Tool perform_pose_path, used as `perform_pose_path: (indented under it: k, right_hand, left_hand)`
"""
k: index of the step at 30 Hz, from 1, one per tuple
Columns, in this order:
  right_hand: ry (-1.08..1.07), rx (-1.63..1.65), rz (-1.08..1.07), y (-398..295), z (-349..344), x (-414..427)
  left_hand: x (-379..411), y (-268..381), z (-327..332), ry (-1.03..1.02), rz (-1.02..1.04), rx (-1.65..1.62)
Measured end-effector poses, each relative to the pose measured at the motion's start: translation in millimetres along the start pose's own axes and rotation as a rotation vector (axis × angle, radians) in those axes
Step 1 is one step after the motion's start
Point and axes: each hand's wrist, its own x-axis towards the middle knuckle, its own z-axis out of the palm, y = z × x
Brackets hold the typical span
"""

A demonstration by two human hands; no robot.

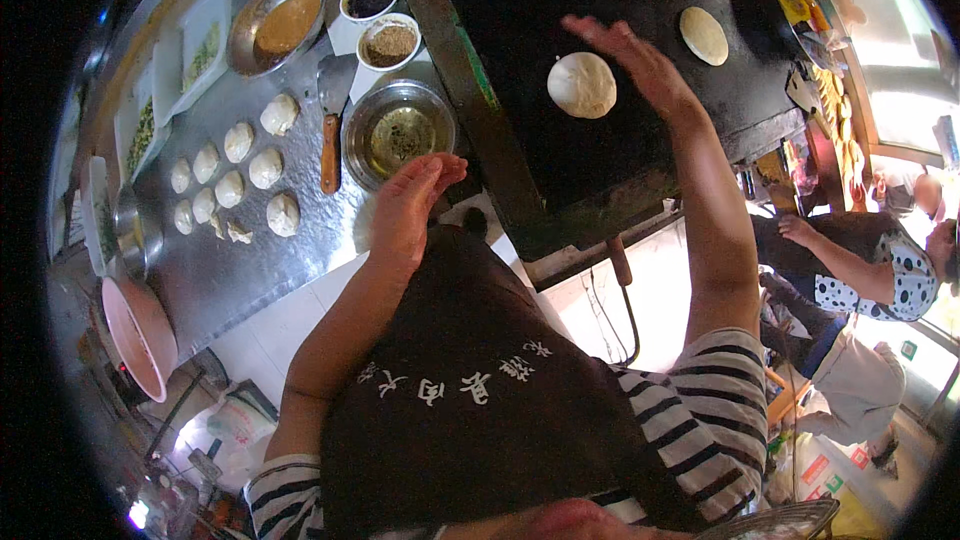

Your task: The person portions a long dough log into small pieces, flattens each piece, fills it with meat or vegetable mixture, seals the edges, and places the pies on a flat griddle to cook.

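Note:
My right hand is stretched out, fingers extended and slightly blurred, above a black flat griddle. It holds nothing. Just left of it lies a round flat dough cake, pale with faint browning. A second dough cake lies farther right on the same griddle. My left hand is held with fingers loosely bent and nothing visible in it. It is at the near rim of a metal bowl of oil with dark bits at the bottom. A wooden-handled scraper lies left of that bowl.
Several dough balls sit on a metal worktop. Behind them are a bowl of brown paste, seasoning bowls and trays of chopped greens. A pink basin stands at the left edge. Another person is at the right.

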Motion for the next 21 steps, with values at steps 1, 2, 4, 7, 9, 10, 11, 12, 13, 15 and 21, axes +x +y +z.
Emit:
perform_pose_path:
  k: [1,2,4,7,9,10,11,12,13,15,21]
  right_hand:
    - [0.146,-0.009,-0.035,-7.9,-0.5,-0.8]
    - [0.318,-0.224,-0.047,-8.0,11.8,-5.1]
    - [0.416,-0.762,0.141,6.3,50.3,-24.9]
    - [-0.111,-0.744,-0.056,21.5,40.0,-28.0]
    - [0.168,-0.057,0.043,6.6,16.0,-26.7]
    - [0.274,-0.196,-0.034,-6.7,14.7,-31.5]
    - [0.285,-0.273,0.001,-6.2,21.7,-36.6]
    - [0.304,-0.353,0.046,1.4,34.3,-45.1]
    - [0.316,-0.424,0.088,0.9,46.7,-48.9]
    - [0.216,-0.507,0.095,1.7,56.4,-54.7]
    - [0.5,-0.564,0.144,-11.5,53.2,-25.4]
  left_hand:
    - [2.0,0.1,4.1,0.006,0.017,0.019]
    - [4.3,0.5,7.7,0.012,0.034,0.038]
    - [14.1,-2.3,24.4,-0.033,0.1,0.257]
    - [38.0,-12.9,56.6,-0.135,0.393,0.926]
    - [62.3,-28.8,80.5,-0.208,0.646,1.352]
    - [74.4,-33.6,90.7,-0.229,0.709,1.525]
    - [86.7,-35.8,96.3,-0.267,0.757,1.563]
    - [99.2,-39.1,102.0,-0.318,0.808,1.597]
    - [109.6,-41.0,103.1,-0.364,0.849,1.637]
    - [123.7,-39.3,96.7,-0.497,0.828,1.714]
    - [131.0,-48.0,82.0,-0.443,0.959,1.622]
